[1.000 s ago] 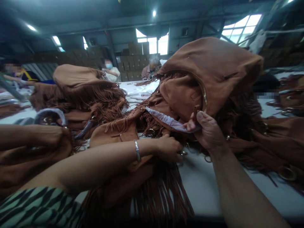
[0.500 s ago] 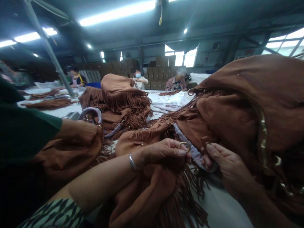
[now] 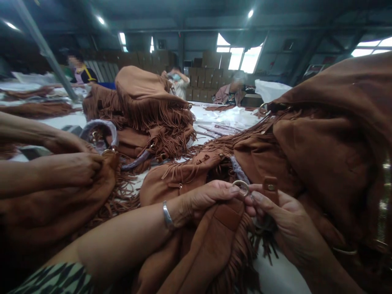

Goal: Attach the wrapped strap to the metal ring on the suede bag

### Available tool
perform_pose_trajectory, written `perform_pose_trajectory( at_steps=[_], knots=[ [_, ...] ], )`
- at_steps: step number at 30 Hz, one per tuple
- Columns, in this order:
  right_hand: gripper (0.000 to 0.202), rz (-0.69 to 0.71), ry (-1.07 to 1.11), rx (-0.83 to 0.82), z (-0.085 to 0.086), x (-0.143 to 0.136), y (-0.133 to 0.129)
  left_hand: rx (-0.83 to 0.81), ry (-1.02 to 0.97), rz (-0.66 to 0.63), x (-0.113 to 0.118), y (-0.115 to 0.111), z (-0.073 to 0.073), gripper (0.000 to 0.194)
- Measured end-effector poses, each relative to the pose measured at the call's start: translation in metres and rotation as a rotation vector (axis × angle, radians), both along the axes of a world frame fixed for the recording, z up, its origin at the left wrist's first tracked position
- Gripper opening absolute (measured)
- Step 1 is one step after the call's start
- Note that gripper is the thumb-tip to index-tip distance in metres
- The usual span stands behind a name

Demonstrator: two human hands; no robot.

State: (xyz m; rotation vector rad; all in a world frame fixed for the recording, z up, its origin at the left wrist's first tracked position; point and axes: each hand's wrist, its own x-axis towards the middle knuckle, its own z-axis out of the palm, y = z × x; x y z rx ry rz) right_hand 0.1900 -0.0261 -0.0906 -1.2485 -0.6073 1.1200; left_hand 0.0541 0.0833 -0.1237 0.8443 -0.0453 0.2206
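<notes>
Near the centre, my left hand, with a silver bracelet at its wrist, pinches a metal ring. My right hand is closed just right of the ring, its fingertips almost against those of my left hand. A brown leather tab with a metal snap stands up between its fingers. Under both hands lies a brown fringed bag with a smooth leather patch. Some of the right fingers are hidden behind the thumb and the tab.
A co-worker's two hands hold another brown bag at the left. Fringed bags are piled behind, and a large bag rises at the right. Two people sit across the white table.
My right hand has moved left, up to the ring, and the tab now shows upright. The co-worker's second hand has come into view. The camera has tilted down.
</notes>
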Motion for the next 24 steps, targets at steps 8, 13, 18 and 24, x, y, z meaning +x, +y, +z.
perform_pose_trajectory(
  at_steps=[8,13,18,24],
  knots=[
    [0.023,0.098,-0.049,0.071,-0.002,-0.004,-0.005,0.127,0.025,-0.012,0.003,-0.005,0.003,0.046],
    [0.03,-0.018,-0.171,0.061,-0.005,-0.01,-0.006,0.102,0.089,0.086,0.004,-0.008,-0.002,0.042],
    [0.023,0.097,-0.55,0.117,0.006,-0.003,-0.011,0.109,0.065,0.106,0.007,-0.013,-0.002,0.043],
    [0.02,0.383,-0.878,0.099,0.044,0.017,-0.015,0.057,0.112,0.108,0.007,-0.023,0.005,0.035]
  ],
)
